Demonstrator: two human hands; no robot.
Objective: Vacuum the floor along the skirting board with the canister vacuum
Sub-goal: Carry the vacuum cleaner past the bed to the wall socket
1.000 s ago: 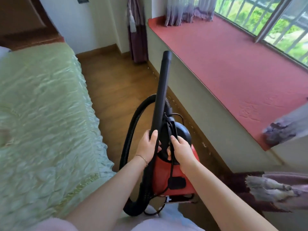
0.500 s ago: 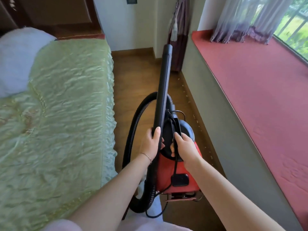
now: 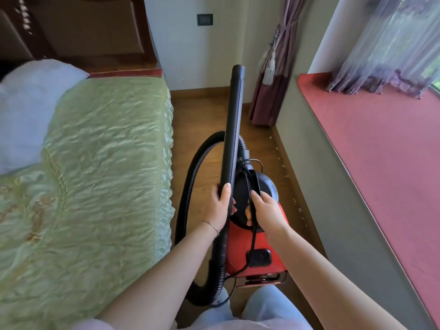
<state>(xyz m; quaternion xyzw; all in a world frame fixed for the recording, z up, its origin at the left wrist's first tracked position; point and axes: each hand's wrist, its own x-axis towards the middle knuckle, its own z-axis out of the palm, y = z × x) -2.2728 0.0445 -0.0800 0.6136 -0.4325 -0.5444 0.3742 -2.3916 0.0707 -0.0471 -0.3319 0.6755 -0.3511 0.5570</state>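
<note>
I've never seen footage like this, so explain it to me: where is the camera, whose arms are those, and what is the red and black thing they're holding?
The camera sits on a person's head, looking forward and down, so the two bare arms are their own. The left hand grips a long black plastic vacuum tube that points up and away. The right hand holds the top of a red canister vacuum with a black lid. A ribbed black hose loops beside it. Below is a wooden floor, between a green quilted bed and a red window ledge. Pale specks lie along the skirting.
</note>
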